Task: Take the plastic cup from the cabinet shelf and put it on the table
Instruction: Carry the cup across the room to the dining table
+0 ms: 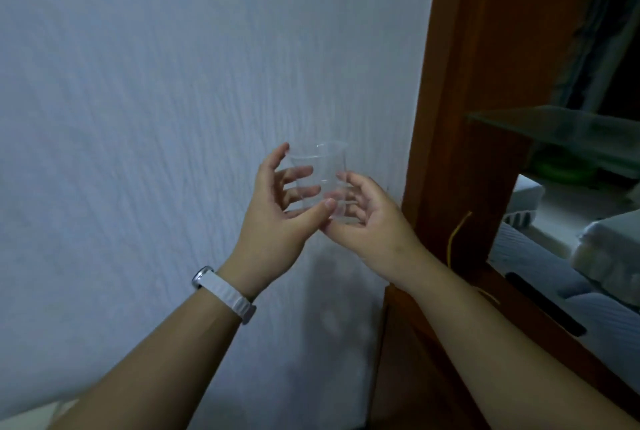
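A: Head view, what have we got; where is the cup?

B: Clear plastic cup is out of the cabinet, held upright in the air in front of the pale wall, just left of the cabinet's wooden edge; left hand wraps its near side, thumb on the lower wall, fingers showing through the plastic; right hand cups the base and right side; both grips are closed on it.

A: And the bench?

B: Not in sight; the glass shelf sits off to the right.

A: Risks?

B: Thin plastic, I'd judge; squeezing could buckle it; a loose hold while turning could let it slip; swinging right could knock it on the cabinet edge.
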